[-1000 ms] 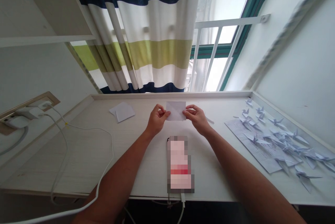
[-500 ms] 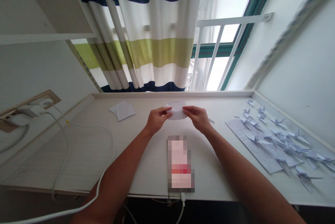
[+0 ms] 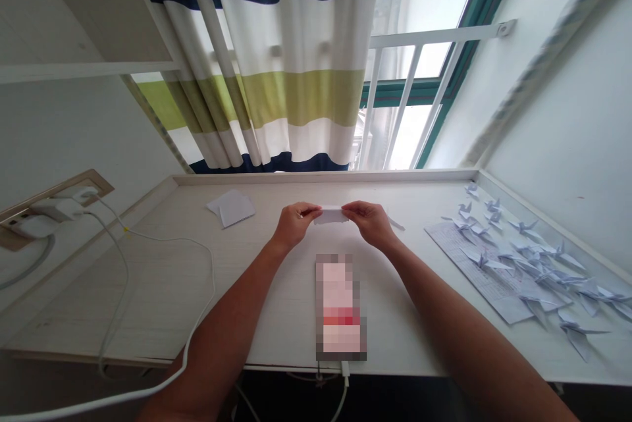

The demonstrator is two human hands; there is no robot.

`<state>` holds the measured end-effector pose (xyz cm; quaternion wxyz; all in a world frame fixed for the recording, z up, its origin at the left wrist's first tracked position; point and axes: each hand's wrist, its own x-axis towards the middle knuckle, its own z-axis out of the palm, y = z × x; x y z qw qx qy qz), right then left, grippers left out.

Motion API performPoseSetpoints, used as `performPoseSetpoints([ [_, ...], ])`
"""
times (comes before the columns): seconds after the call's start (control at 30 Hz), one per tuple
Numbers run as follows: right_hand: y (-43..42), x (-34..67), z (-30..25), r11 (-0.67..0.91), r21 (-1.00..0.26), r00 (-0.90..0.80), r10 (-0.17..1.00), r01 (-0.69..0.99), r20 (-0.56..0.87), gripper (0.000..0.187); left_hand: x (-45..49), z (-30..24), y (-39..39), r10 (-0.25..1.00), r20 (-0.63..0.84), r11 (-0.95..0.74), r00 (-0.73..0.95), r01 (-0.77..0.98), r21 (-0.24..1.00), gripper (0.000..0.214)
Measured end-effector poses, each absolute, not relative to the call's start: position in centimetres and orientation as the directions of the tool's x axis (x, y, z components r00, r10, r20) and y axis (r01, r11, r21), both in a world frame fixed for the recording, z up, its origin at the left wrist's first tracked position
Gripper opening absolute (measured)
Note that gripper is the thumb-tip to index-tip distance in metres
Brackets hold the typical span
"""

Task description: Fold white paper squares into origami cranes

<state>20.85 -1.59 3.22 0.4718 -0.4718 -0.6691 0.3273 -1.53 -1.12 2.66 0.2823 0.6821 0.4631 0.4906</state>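
A small white sheet of paper [image 3: 332, 214], folded over into a narrow strip, is stretched between both hands above the desk. My left hand [image 3: 296, 221] pinches its left end between thumb and fingers. At the right end, the thumb and fingers of my right hand [image 3: 368, 219] are closed on the same paper. A thin white strip [image 3: 396, 222] lies on the desk just beyond my right wrist. Below the hands rests a phone [image 3: 340, 307], its screen blurred out and a white cable plugged into its lower end.
Several folded paper cranes [image 3: 543, 270] crowd the right side, some on a printed sheet [image 3: 457, 254]. Square white papers [image 3: 237, 209] lie at the back left. A white cable [image 3: 213, 264] runs from the wall socket [image 3: 54, 205] over my left forearm. A raised rim [image 3: 320, 177] edges the desk's back.
The paper between my hands has gone from a wider, flatter shape to a narrow folded strip. Both hands stay in nearly the same place, fingers drawn slightly closer together.
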Motion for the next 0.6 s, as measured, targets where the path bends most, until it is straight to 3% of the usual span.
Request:
performPoseSetpoints([
  [0.2, -1.56, 20.98, 3.07, 0.437, -0.787, -0.161, 0.898, 0.435, 0.409, 0.014, -1.82, 2.74, -0.99, 0.878, 0.461, -0.467, 0.129, 0.447, 0.763, 0.018],
  [0.37, -1.69, 21.25, 3.31, 0.447, -0.799, -0.277, 0.891, 0.401, 0.359, 0.017, -1.9, 3.22, -1.51, 0.918, 0.307, -0.391, 0.25, 0.452, 0.801, 0.026],
  [0.6, -1.99, 21.28, 3.94, 0.404, -0.838, -0.298, 0.904, 0.368, 0.305, 0.027, -1.66, 3.04, -1.69, 0.921, 0.241, -0.335, 0.307, 0.308, 0.89, 0.032],
])
